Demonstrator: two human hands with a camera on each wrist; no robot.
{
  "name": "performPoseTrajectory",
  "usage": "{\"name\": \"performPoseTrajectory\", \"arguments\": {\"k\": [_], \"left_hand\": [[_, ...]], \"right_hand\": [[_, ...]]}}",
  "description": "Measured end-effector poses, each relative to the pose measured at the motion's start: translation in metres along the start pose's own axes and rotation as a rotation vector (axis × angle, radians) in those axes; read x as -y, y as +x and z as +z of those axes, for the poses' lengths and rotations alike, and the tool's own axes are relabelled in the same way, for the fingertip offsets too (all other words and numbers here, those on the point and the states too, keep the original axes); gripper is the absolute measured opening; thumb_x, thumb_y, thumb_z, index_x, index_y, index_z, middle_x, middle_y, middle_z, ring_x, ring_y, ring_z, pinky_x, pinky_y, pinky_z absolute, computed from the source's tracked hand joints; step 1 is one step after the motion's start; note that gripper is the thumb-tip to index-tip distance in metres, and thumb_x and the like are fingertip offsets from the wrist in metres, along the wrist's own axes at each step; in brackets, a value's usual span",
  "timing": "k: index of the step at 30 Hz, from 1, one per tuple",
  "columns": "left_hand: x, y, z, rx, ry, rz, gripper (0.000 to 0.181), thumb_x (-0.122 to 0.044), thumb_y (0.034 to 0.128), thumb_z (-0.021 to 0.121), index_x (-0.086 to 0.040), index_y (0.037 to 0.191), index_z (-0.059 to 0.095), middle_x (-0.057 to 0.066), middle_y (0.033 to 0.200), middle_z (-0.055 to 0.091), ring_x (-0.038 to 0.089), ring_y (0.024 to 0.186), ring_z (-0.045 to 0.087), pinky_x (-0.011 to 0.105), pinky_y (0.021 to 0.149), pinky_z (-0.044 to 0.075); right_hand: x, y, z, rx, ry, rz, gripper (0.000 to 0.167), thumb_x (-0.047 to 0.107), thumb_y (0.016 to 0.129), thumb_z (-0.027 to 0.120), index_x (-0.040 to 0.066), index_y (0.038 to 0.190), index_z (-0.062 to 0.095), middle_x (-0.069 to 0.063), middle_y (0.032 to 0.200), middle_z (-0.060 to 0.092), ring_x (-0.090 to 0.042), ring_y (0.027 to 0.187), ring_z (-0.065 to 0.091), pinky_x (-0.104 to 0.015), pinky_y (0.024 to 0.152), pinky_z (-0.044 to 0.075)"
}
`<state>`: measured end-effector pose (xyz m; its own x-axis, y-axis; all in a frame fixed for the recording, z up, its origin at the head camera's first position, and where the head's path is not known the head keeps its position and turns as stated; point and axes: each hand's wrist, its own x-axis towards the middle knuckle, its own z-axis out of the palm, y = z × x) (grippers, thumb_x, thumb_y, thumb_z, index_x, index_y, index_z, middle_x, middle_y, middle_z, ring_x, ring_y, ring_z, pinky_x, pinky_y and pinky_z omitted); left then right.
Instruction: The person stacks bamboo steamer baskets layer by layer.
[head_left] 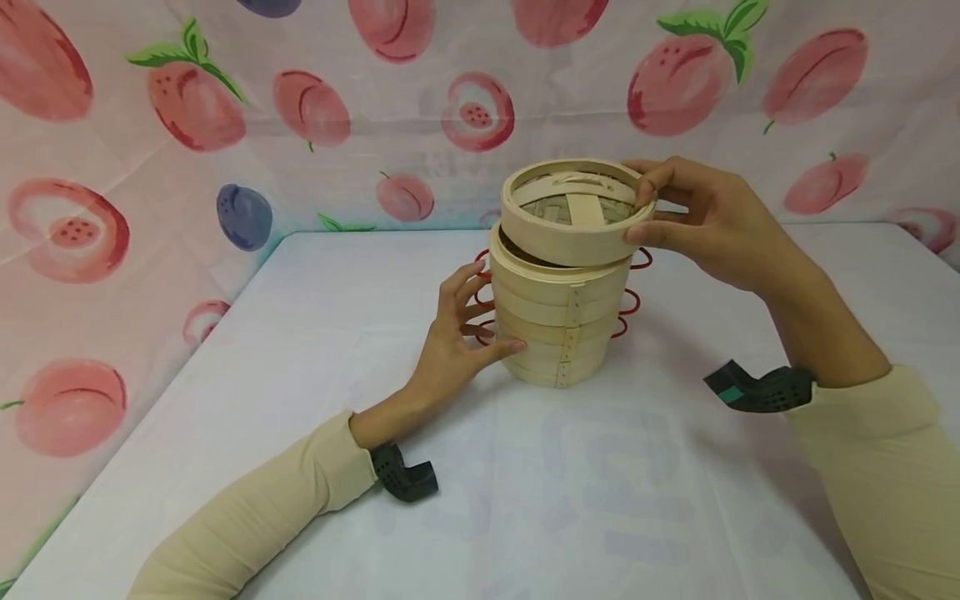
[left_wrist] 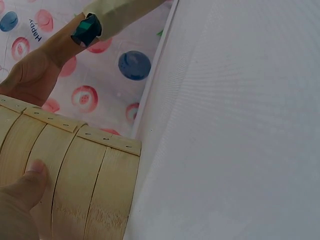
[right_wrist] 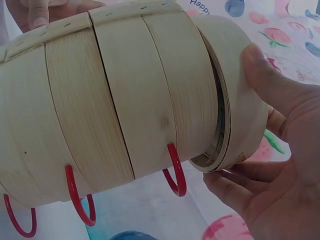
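A stacked bamboo steamer (head_left: 562,325) with red loop handles (head_left: 632,301) on both sides stands upright on the table. My right hand (head_left: 712,217) pinches the right side of its round woven lid (head_left: 577,242), thumb in front and fingers behind. The lid sits askew over the top tier, and a dark gap shows between them, also in the right wrist view beside the lid (right_wrist: 240,95). Lower on the left side, my left hand (head_left: 457,333) holds the stack, its thumb (left_wrist: 32,182) pressed on the bamboo wall. The steamer's inside is mostly hidden.
A white cloth covers the table (head_left: 585,492). Behind it hangs a pink curtain (head_left: 420,100) printed with fruit. Both wrists carry dark camera mounts, one on the left (head_left: 405,475) and one on the right (head_left: 765,390).
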<state>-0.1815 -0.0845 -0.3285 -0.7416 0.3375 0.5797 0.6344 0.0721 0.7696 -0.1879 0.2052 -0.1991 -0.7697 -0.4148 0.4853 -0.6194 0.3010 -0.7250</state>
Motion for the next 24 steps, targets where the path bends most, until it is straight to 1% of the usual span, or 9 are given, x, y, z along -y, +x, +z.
{"name": "performPoseTrajectory", "arguments": {"k": [4,8,13,19,24], "left_hand": [[-0.0006,-0.0003,0.0003,0.000,0.004,-0.015,0.095,0.001,0.0751,0.080,-0.024,0.143,0.019,0.008,0.141,0.043,0.028,0.110,0.060,0.044,0.077,0.055],[-0.0014,-0.0006,0.0000,0.000,0.009,-0.019,0.095,0.001,0.0750,0.080,-0.023,0.144,0.018,0.006,0.141,0.043,0.027,0.111,0.060,0.041,0.077,0.055],[-0.0017,-0.0003,0.0006,0.000,0.007,-0.022,0.095,0.000,0.0755,0.080,-0.024,0.144,0.019,0.004,0.141,0.043,0.026,0.111,0.060,0.042,0.077,0.055],[-0.0014,-0.0001,0.0002,0.003,0.005,-0.019,0.095,0.001,0.0749,0.080,-0.024,0.143,0.019,0.006,0.142,0.042,0.026,0.110,0.060,0.044,0.078,0.054],[-0.0020,-0.0002,0.0003,0.005,0.002,-0.016,0.095,0.002,0.0746,0.080,-0.024,0.143,0.019,0.007,0.142,0.042,0.029,0.110,0.060,0.046,0.077,0.054]], "right_hand": [[0.0008,-0.0003,0.0009,-0.009,-0.014,0.013,0.022,-0.005,0.083,0.071,-0.003,0.096,0.054,-0.014,0.139,0.047,-0.025,0.120,0.051,-0.019,0.077,0.051],[0.0020,0.0002,0.0022,-0.020,-0.031,0.025,0.022,-0.003,0.083,0.072,-0.003,0.096,0.054,-0.014,0.137,0.049,-0.024,0.116,0.054,-0.019,0.080,0.050],[0.0043,0.0011,0.0033,-0.022,-0.029,0.035,0.023,-0.002,0.082,0.073,-0.003,0.096,0.054,-0.014,0.137,0.049,-0.025,0.117,0.052,-0.018,0.085,0.048],[0.0077,0.0020,0.0065,-0.021,-0.030,0.040,0.024,-0.001,0.081,0.074,-0.002,0.096,0.054,-0.014,0.137,0.049,-0.027,0.124,0.048,-0.019,0.089,0.047],[0.0085,0.0014,0.0083,-0.013,-0.017,0.056,0.025,-0.001,0.081,0.074,-0.002,0.096,0.054,-0.014,0.138,0.048,-0.028,0.127,0.046,-0.019,0.088,0.047]]}}
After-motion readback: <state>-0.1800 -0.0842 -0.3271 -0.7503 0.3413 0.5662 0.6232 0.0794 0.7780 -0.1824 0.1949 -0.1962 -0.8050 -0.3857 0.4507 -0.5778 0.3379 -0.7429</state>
